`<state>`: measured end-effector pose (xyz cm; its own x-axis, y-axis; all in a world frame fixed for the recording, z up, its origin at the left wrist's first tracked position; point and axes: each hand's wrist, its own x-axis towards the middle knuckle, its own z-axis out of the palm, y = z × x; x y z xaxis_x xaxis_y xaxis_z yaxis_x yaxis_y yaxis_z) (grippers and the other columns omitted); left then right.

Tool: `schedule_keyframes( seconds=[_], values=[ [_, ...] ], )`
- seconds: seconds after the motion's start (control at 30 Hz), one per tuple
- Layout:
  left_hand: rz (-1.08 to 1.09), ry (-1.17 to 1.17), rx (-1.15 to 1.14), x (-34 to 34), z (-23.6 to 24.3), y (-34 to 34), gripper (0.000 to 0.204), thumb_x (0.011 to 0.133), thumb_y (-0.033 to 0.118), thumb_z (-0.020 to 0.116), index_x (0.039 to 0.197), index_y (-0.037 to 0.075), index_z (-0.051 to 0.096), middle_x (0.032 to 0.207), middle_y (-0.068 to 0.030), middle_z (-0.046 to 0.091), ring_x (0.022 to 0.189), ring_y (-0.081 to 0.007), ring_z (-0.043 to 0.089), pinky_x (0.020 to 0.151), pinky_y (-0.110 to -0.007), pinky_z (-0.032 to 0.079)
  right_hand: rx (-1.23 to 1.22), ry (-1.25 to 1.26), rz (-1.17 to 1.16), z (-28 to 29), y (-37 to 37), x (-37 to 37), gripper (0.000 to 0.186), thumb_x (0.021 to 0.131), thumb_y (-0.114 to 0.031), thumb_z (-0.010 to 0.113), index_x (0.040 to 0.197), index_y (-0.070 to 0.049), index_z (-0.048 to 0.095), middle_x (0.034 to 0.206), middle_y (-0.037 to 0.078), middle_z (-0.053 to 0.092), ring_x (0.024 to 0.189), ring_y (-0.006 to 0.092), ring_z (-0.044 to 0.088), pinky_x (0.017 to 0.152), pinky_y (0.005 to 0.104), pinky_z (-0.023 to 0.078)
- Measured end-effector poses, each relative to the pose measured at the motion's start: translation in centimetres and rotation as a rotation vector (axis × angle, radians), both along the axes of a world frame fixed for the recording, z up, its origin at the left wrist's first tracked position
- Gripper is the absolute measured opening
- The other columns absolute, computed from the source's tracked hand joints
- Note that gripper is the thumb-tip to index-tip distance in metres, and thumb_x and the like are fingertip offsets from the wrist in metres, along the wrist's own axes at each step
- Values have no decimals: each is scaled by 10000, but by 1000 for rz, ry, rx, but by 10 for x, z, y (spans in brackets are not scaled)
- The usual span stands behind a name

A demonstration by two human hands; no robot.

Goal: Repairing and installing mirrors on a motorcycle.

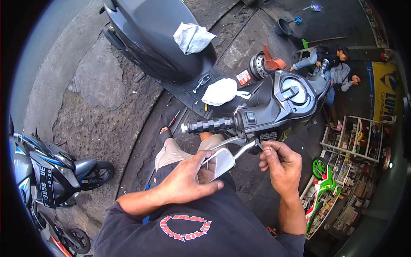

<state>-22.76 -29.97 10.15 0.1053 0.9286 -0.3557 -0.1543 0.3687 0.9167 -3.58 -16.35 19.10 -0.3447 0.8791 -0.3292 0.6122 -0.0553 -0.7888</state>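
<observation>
Head view: rear-view mirror [223,161] sits in front of the wearer's torso, just below the scooter handlebar grip [209,125]. Its glass faces up toward the camera; the long axis of the visible part slants from lower left to upper right, with the lower-left end partly covered by the left hand [182,180]. The mirror stem [246,150] slopes up and right from the head to the handlebar mount. Left fingers curled around the mirror head, thumb extended along its lower side: hold closed on the mirror. Right hand [280,167] is beside the stem's upper end, thumb and index finger drawn nearly together; cannot tell whether anything is pinched between them. Handlebar grip lies almost level, free end pointing left. Containers: white plastic bag [219,92] on the scooter footboard [182,92], contents hidden, with a wrench [201,82] just beside it; black bucket [283,28] at upper right, contents not discernible; shelving rack [352,150] at right, holding assorted goods; below it, a display case [314,229] filled with many small packages, a green toy motorcycle [326,185] alongside.
</observation>
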Motion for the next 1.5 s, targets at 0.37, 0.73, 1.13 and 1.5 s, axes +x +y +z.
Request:
schedule_keyframes(
  seconds=[0.37,0.73,1.13,1.5],
  values=[
    [96,124,147,-15,4,15,572,759,189,762,1240,-59,576,748,-52,556,648,-113,540,624,-285,468,416,-359,325,0,-3,-9,184,929,-81,625,1059,42,666,742,118,706,585,195,683,547,285,518],
    [60,374,222,-35,9,37,554,725,269,797,1134,-68,635,789,-182,645,690,-267,650,648,-358,499,253,-129,659,3,30,13,191,903,-13,614,1083,29,661,866,116,712,753,212,667,684,308,516],
    [80,427,323,-42,10,47,482,712,234,791,1080,-52,666,707,-160,657,629,-260,680,637,-363,510,-232,9,14,0,20,0,242,977,-183,565,1008,35,664,749,61,679,573,65,568,544,220,486],
    [34,458,268,-41,21,47,534,710,280,796,1093,-67,658,789,-197,672,724,-305,690,685,-385,522,873,-375,725,16,20,3,244,771,-56,755,1006,-13,707,933,119,695,786,272,661,708,350,536]
  ],
)
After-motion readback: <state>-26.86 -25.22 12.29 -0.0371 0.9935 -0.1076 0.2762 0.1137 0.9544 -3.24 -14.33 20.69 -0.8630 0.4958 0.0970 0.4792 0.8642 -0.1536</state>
